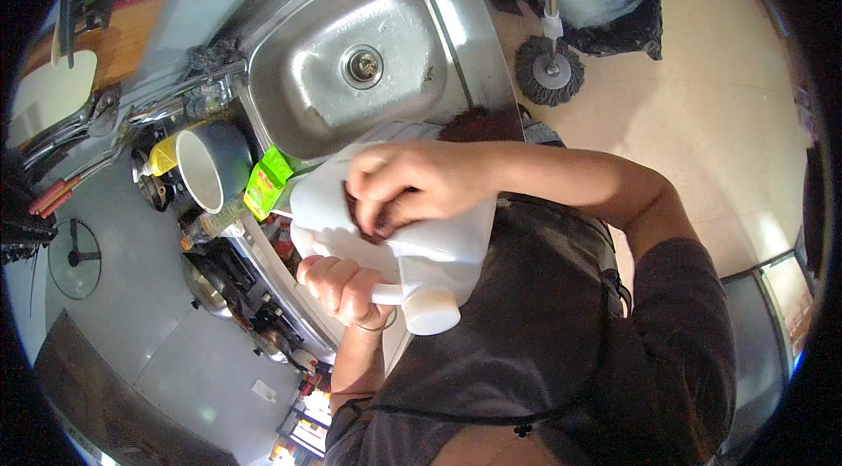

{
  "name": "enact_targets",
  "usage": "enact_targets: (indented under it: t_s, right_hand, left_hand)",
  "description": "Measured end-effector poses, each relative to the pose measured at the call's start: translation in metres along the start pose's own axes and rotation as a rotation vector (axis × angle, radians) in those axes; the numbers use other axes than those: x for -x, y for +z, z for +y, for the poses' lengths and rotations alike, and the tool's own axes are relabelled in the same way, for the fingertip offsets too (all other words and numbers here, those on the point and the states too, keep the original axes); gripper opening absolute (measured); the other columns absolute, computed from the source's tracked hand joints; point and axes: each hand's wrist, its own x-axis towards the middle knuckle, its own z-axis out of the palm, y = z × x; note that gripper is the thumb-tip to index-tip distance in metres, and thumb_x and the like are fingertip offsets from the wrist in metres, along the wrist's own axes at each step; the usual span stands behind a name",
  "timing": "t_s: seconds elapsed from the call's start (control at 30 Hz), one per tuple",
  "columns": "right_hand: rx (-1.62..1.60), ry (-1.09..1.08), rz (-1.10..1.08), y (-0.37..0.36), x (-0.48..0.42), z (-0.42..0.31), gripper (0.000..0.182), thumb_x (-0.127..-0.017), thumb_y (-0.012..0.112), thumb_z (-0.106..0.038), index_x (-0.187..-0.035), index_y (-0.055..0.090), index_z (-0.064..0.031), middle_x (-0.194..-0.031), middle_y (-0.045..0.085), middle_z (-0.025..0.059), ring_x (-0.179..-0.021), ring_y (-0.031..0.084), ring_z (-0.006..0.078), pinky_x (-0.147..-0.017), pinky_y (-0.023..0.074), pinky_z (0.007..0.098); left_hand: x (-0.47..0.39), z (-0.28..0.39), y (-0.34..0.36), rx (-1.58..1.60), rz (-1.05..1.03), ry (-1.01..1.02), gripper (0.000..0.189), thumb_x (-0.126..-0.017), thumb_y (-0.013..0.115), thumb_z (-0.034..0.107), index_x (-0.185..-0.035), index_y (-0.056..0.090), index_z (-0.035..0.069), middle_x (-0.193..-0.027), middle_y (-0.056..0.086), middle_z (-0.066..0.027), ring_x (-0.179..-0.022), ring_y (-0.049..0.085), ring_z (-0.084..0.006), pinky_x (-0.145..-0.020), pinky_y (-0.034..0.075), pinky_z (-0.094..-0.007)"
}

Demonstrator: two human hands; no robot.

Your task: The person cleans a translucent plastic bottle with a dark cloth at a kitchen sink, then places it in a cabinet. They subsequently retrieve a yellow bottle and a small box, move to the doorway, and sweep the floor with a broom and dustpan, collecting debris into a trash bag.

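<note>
A large white plastic jug (460,249) with a white screw cap (431,312) is held tilted against my dark clothing, close to the sink's near edge. My left hand (345,288) is wrapped around the jug's handle (387,294). Over the jug's side lies my right hand (418,183), its fingers bent and slightly blurred, with the fingertips at or very near the plastic. Dark shadow under those fingers hides whether they pinch anything. Behind the jug is the stainless steel sink (309,117), with water drops and bits of debris around its drain (363,66).
Left of the sink stand a pot with a pale interior (201,170), a green packet (268,181) and a yellow bottle (163,155). Pans (207,285) sit on the stove side. A mop (550,71) and a black rubbish bag (648,25) occupy the floor at right.
</note>
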Motion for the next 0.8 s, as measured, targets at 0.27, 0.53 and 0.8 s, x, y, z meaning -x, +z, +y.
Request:
enact_targets:
  t_s: [0.27, 0.53, 0.8]
  right_hand:
    - [0.158, 0.179, 0.016, -0.013, -0.055, 0.022, 0.016, -0.078, 0.060, -0.015, -0.088, 0.064, -0.0028, -0.086, 0.056, 0.0120, -0.081, 0.055, 0.0243, -0.073, 0.0428, 0.0316]
    - [0.545, -0.134, 0.288, 0.009, 0.028, -0.038, 0.016, -0.066, 0.064, -0.005, -0.080, 0.059, -0.0043, -0.088, 0.049, 0.0056, -0.089, 0.046, 0.0239, -0.079, 0.0366, 0.0355]
    - [0.897, -0.263, 0.499, 0.057, 0.117, 0.003, 0.026, -0.056, 0.063, -0.003, -0.081, 0.059, -0.0068, -0.086, 0.048, 0.0050, -0.092, 0.045, 0.0280, -0.085, 0.0342, 0.0457]
  left_hand:
    - [-0.018, -0.002, 0.010, -0.080, 0.034, -0.141, 0.020, -0.069, 0.060, 0.027, -0.068, 0.049, 0.010, -0.070, 0.047, -0.0061, -0.069, 0.044, -0.0237, -0.064, 0.035, -0.0347]
    - [-0.020, -0.002, 0.014, -0.137, 0.059, -0.175, 0.026, -0.063, 0.064, 0.029, -0.064, 0.046, 0.010, -0.066, 0.047, -0.0068, -0.066, 0.045, -0.0257, -0.063, 0.035, -0.0357]
    - [-0.027, -0.008, 0.018, -0.158, 0.109, -0.088, 0.030, -0.062, 0.064, 0.027, -0.060, 0.041, 0.008, -0.061, 0.046, -0.0065, -0.061, 0.045, -0.0225, -0.058, 0.033, -0.0330]
